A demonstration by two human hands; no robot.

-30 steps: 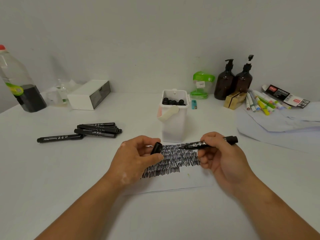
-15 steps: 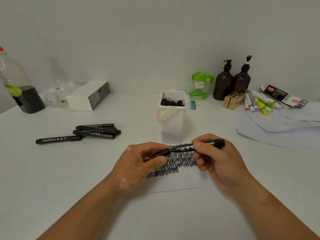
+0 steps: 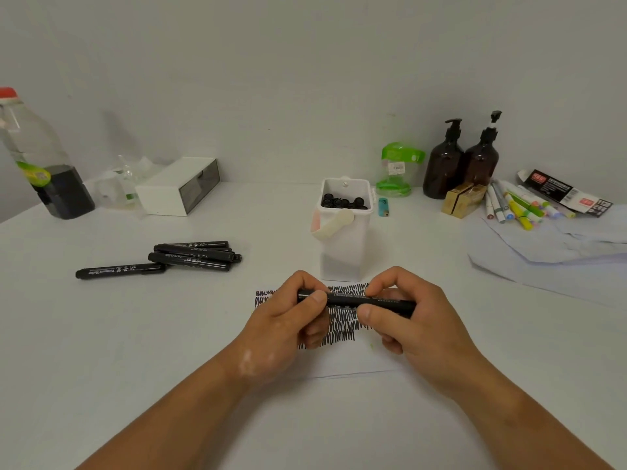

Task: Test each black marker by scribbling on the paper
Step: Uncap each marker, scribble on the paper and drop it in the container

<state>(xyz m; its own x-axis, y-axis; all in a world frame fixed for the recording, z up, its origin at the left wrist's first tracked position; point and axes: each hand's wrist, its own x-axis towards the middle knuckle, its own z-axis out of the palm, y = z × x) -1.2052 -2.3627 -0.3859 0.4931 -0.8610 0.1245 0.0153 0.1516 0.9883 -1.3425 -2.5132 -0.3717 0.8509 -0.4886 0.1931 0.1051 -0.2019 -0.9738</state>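
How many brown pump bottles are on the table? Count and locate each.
2. One brown plastic pump bottle stands back right by the wall; the second bottle just right of it.

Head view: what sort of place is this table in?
Likely a home or office desk: a white table with black markers, scribbled paper, coloured markers and brown pump bottles.

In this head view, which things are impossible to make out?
All in the head view:
Cap joint of the held marker: covered by the left hand.
Some scribbles on the paper: under the left hand and right hand.
Print on the loose markers: too small.
White bucket contents: its wall hides all but black tops.
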